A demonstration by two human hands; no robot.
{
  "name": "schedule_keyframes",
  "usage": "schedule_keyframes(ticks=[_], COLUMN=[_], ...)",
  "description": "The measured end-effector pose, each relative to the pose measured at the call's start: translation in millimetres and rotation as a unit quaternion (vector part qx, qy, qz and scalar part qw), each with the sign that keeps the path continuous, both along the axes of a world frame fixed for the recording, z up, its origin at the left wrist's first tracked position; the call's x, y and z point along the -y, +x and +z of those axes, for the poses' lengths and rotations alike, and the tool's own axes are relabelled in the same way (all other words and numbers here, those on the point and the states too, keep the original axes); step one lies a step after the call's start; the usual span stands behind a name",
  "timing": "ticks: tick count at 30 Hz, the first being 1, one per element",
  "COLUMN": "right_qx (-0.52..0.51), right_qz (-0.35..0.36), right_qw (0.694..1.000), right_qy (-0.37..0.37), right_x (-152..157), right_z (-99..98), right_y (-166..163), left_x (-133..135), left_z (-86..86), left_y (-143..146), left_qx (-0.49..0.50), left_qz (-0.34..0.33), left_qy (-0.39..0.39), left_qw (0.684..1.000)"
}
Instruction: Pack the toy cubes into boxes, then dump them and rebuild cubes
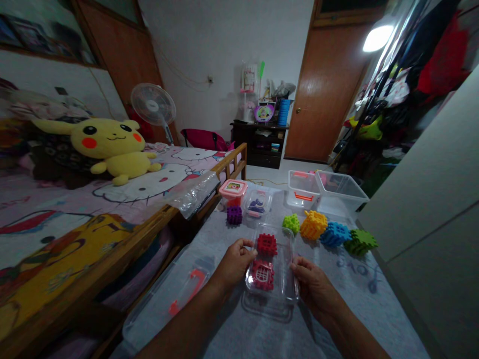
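- Holding a shallow clear plastic tray [286,279] between them low in the middle of the frame, the left hand [235,263] and right hand [313,286] each clasp one long edge, fingers curled round the rim, thumbs on top.
- Inside the tray sit two red toothed plastic blocks [265,259], one nearer the far end, one nearer the wrists; the left thumb lies just beside the far one.
- The tray seems lifted slightly off the grey cloth [359,309], above a second clear piece below it; I cannot tell whether the two touch.
- Beyond it, toward the centre right, lie a lime green block [291,223], a yellow block [313,224], a blue block [335,234] and a dark green block [360,242]; a purple block [234,214] sits left of centre, near small lidded boxes.
- Risk, as I judge it: the blocks lie loose, so tilting the tray could slide them out over the low rim.
- A tighter squeeze may flex the thin walls and slip the grip.
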State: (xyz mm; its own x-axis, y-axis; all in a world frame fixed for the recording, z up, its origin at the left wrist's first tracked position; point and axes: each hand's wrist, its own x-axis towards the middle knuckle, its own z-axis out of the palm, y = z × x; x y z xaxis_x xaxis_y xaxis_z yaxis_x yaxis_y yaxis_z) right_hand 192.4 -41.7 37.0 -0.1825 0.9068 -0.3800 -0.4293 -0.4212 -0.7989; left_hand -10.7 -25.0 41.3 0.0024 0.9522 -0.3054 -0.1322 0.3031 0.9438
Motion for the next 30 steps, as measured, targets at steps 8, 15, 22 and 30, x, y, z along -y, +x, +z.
schedule_keyframes(ticks=[8, 15, 22, 30], right_qx=[0.018, 0.019, 0.009, 0.009], right_qz=[-0.033, -0.038, -0.045, -0.027], right_qw=[0.999, 0.999, 0.999, 1.0], right_qy=[0.002, -0.01, -0.001, -0.001], right_x=[-2.4, -2.7, -5.2, -7.7], right_z=[-0.7, 3.6, -0.3, -10.7], right_y=[-16.8, -19.0, -23.5, -18.6], left_x=[-14.9, -31.5, -25.8, -17.8], left_z=[6.1, 26.3, 10.0, 9.3], left_y=[-22.4, -21.2, -15.6, -29.4], left_qx=[-0.084, -0.123, -0.109, -0.09], left_qz=[0.022, 0.018, 0.013, 0.001], left_qy=[0.034, 0.074, 0.042, 0.017], left_qw=[0.996, 0.99, 0.993, 0.996])
